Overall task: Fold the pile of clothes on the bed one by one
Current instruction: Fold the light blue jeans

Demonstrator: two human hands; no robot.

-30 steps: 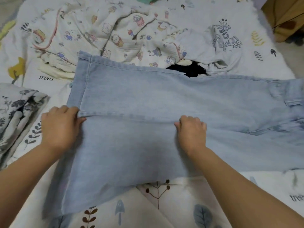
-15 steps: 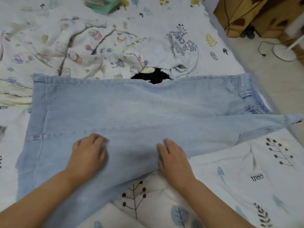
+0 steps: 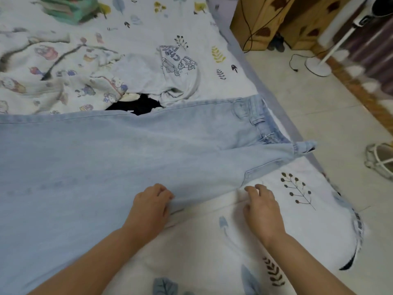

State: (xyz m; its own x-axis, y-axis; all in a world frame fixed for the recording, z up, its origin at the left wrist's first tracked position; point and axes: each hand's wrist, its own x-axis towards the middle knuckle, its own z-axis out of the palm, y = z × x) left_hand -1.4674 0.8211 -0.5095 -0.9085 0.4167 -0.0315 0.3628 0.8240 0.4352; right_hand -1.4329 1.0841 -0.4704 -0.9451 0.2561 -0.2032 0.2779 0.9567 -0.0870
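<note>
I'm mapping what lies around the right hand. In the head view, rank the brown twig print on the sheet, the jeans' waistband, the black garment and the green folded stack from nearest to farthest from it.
From the right hand:
1. Brown twig print, just right of the fingers.
2. Jeans' waistband, beyond it near the bed's edge.
3. Black garment, up-left, peeking past the jeans.
4. Green folded stack, far top left.

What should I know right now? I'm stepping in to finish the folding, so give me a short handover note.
Left hand: fingers curled on the near edge of the jeans.
Right hand: on the bedsheet just off the denim, fingers loosely bent, holding nothing.
Jeans lie spread across the bed, waistband toward the right edge, not yet folded.
Left: fold the jeans, then the pile of clothes behind them.
</note>
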